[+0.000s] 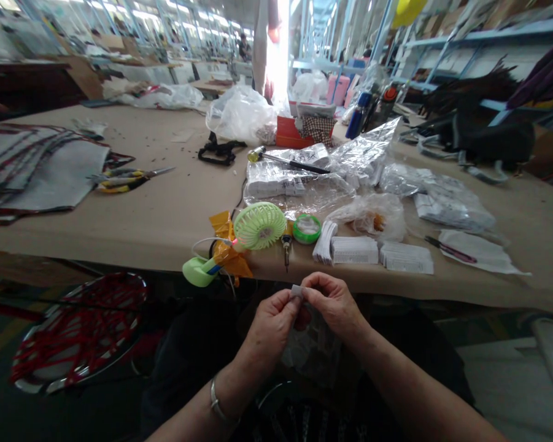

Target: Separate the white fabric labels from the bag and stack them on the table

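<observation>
My left hand (277, 316) and my right hand (334, 301) meet just in front of the table edge, fingertips pinched together on a small white label (297, 290). Only the label's upper part shows; the fingers cover the rest. Beyond my hands, stacks of white printed labels (354, 250) lie along the table's front edge. A round green container (306, 228) with something white inside sits left of them. Beside it a thin pointed tool (286, 248) sticks out toward me over the edge. A green fan (259, 226) stands left of that, with orange tape around it.
Clear plastic bags with white bundles (276, 182) fill the table's middle, a hammer (290, 161) on top. Yellow-handled pliers (124, 179) and flat fabric pieces (41, 172) lie left. Tweezers (451, 249) rest on white paper at right. A red-strapped stool (80, 328) stands below left.
</observation>
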Demonstrator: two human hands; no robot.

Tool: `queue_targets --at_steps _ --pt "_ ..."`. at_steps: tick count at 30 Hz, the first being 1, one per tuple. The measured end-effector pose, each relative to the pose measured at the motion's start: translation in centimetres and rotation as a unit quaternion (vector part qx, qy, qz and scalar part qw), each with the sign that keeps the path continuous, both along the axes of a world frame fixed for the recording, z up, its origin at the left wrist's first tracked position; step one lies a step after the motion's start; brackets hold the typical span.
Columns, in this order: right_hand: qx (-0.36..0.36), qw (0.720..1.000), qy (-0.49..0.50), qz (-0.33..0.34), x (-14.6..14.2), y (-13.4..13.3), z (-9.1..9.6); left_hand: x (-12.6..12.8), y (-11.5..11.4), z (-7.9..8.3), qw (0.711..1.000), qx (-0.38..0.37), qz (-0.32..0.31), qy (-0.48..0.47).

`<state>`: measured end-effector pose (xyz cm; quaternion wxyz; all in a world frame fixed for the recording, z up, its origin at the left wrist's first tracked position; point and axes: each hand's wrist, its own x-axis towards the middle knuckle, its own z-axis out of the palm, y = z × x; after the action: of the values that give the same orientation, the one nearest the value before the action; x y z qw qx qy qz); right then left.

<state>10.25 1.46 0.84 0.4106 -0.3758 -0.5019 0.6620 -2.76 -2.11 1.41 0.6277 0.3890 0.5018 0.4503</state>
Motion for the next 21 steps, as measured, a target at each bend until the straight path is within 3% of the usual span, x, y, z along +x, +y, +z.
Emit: queue_targets --at_steps 9,21 --pt "0.100 0.987 -0.119 -0.043 -1.1 1.5 0.0 -2.0 1.1 -0.1 0.964 0.134 0.076 0.218" --pt "0.166 0.966 -0.192 -0.055 -1.9 2.2 -0.5 -2.7 1.9 -0.7 0.933 0.184 0.083 0.298"
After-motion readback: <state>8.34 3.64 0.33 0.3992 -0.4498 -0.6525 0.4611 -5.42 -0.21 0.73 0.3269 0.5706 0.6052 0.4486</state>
